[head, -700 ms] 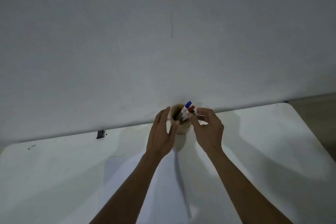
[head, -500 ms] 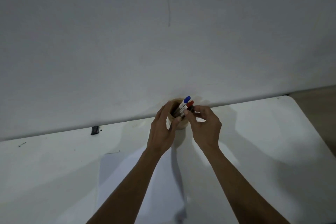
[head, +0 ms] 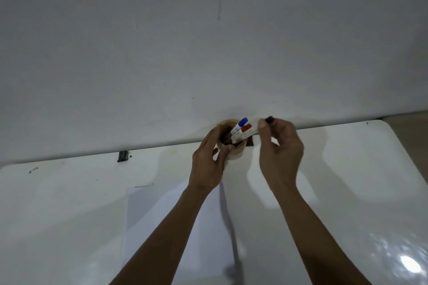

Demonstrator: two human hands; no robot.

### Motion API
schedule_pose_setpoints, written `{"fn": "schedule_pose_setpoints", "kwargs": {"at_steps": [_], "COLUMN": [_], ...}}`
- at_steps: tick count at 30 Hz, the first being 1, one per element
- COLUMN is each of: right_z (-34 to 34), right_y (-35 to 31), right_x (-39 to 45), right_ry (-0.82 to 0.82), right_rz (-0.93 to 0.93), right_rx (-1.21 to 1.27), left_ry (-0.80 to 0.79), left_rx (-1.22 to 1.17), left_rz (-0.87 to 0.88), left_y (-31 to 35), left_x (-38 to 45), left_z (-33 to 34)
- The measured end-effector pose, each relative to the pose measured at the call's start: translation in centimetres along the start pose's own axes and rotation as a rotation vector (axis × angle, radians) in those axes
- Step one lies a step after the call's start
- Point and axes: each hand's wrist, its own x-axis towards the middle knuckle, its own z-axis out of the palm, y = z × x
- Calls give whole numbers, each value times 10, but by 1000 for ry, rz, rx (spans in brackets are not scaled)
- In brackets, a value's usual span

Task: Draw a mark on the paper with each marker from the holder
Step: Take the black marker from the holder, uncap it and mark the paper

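Note:
A tan round holder (head: 236, 153) stands at the table's far edge against the wall. A blue-capped marker (head: 242, 121) and a red-capped marker (head: 246, 127) lean out of it. My left hand (head: 208, 164) wraps the holder's left side. My right hand (head: 280, 152) pinches a black-capped marker (head: 268, 119), whose white barrel slants down-left toward the holder's mouth. A white sheet of paper (head: 162, 222) lies on the table under my forearms.
The white table (head: 361, 169) ends at a rounded right corner. A grey wall rises straight behind the holder. Two small dark clips (head: 122, 156) sit along the table's far edge. Glare shines at the near right.
My right hand has gone from fingering the markers in the holder to gripping the black-capped one and drawing it up and right. My left hand stays on the holder.

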Motion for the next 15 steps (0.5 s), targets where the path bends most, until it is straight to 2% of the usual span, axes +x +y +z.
{"fn": "schedule_pose_setpoints", "kwargs": {"at_steps": [3,6,10,15], "right_z": [-15,-33,-44,-44], "right_y": [-24,-39,-27,14], "right_x": [6,10,-3,-46], "right_ry": [65,63,2,-273], "right_rz": [-61,-125,19,224], "right_rx": [180,245,131,-153], "left_ry": [-7,4,27,56], "left_rx": [-39,-71,-46,46], "left_rz": [-28,-78,-124,-151], "left_y": [-6,-9,-11,-6], "left_x": [1,1,1,-7], "left_z": [1,3,4,-14]}}
